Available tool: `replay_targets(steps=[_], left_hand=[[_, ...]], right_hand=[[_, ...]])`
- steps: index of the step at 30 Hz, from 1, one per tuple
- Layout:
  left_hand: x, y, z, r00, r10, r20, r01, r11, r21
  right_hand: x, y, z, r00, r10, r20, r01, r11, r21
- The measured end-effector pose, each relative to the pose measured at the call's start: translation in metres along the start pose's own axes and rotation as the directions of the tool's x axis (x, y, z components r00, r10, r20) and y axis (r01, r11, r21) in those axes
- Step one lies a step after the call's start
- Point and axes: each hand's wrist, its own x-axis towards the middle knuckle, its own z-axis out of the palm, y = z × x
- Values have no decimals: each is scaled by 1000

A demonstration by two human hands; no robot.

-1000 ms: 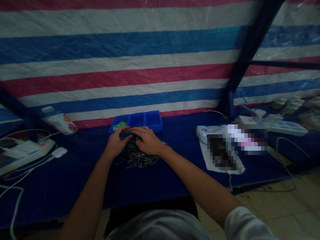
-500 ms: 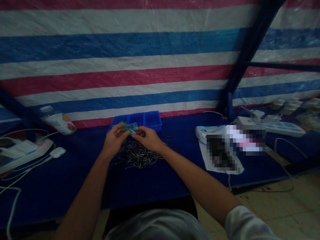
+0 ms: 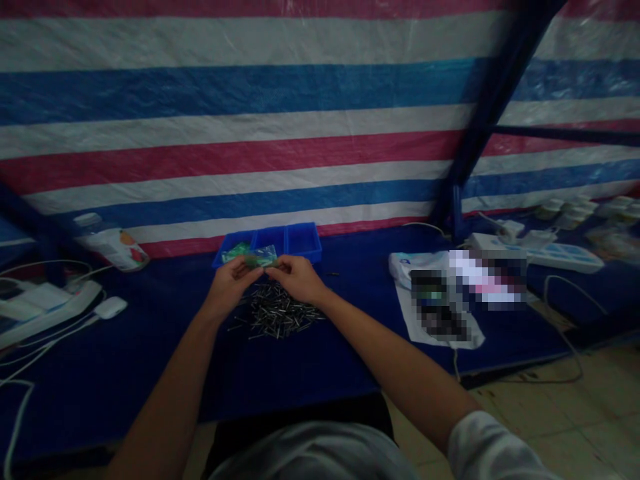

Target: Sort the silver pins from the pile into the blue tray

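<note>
Between my two hands is a small clear plastic bag (image 3: pixel 265 255) with a greenish tint; what is inside it is too blurred to tell. My left hand (image 3: pixel 231 283) pinches its left side, and my right hand (image 3: pixel 299 277) pinches its right side. Just below the fingers lies a heap of dark metal screws or rivets (image 3: pixel 285 312) on the blue tabletop (image 3: pixel 295 370). Behind the hands stands a blue tray with three compartments (image 3: pixel 303 244). Its left compartment has green plastic bags (image 3: pixel 239 249) in it, partly hidden by my left hand.
On the left are a plastic bottle (image 3: pixel 120 248), a power strip (image 3: pixel 65 308) and a white charger (image 3: pixel 111 307) with cables. To the right lie a white plastic bag (image 3: pixel 403 270), blurred-out items and another power strip (image 3: pixel 565 255). A striped tarp (image 3: pixel 250 153) hangs behind.
The bag between my hands has spread out wider and flatter, and more of the green bags in the tray show. Both hands keep their pinch; the view has shifted slightly.
</note>
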Motion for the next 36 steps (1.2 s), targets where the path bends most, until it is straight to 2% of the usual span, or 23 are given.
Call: replay_targets(steps=[13,18,27,36], left_hand=[[-1,3,6,999,14,-32,-13,1000,26],[-2,5,6,999,8,-32,-7,1000,23],[-2,7,8,999,-30,-43,30,1000,-4],[0,2,3,998,29,-63,-25,998,63]], right_hand=[[-1,2,-1,999,-27,-17,24,987,-162],[0,4,-1,1000,-26,10,27,987,-160],[-3,-2,0,997,-51,-51,40,982,-186],[-2,-1,0,997,-62,-46,53,985,-167]])
